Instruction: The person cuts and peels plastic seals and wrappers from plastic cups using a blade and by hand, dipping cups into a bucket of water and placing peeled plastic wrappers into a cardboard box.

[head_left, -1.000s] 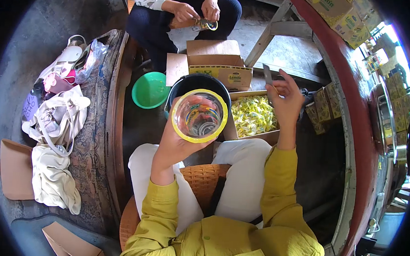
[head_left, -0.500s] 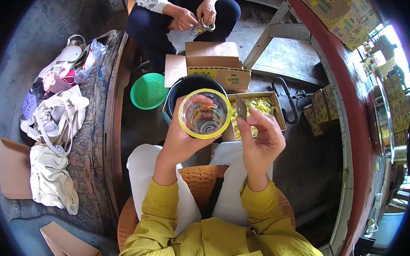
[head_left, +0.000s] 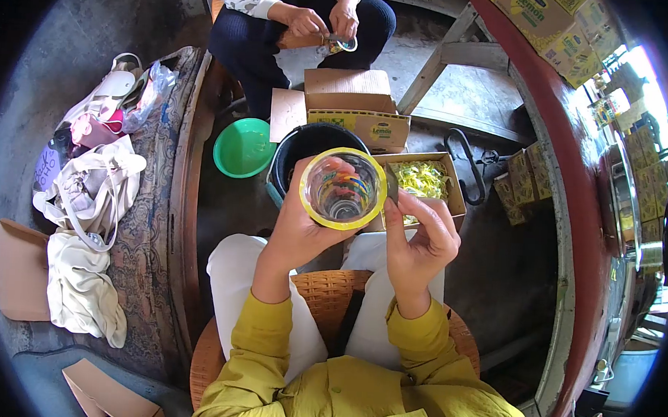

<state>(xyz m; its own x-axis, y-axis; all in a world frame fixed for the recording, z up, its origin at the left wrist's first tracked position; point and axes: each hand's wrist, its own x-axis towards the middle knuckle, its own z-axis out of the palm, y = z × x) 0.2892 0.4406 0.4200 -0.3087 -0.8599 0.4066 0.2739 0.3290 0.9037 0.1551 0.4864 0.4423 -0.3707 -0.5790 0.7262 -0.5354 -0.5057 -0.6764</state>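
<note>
My left hand [head_left: 297,225] is wrapped round a clear plastic cup [head_left: 327,197] with a yellow rim and coloured print on its wall. The cup's open mouth faces up toward me. Between thumb and fingers, my right hand [head_left: 425,238] pinches a small flat grey blade [head_left: 392,184]. The blade stands against the right side of the cup's yellow rim, or very close to it. Behind the hands, an open cardboard box [head_left: 454,185] holds yellow shreds [head_left: 423,179]. A dark bucket [head_left: 280,158] is partly hidden behind the cup.
A green basin [head_left: 243,148] stands left of the bucket. Beyond is an open lemon carton [head_left: 382,129]. Opposite sits another person [head_left: 301,28], hands on a small ring-shaped item. Bags [head_left: 100,176] lie on the patterned bench at left; a red-edged table [head_left: 567,166] runs along the right.
My right hand has brought the blade left to the cup's rim. The cup has shifted slightly right. Across from me, the other person's hands have moved a little.
</note>
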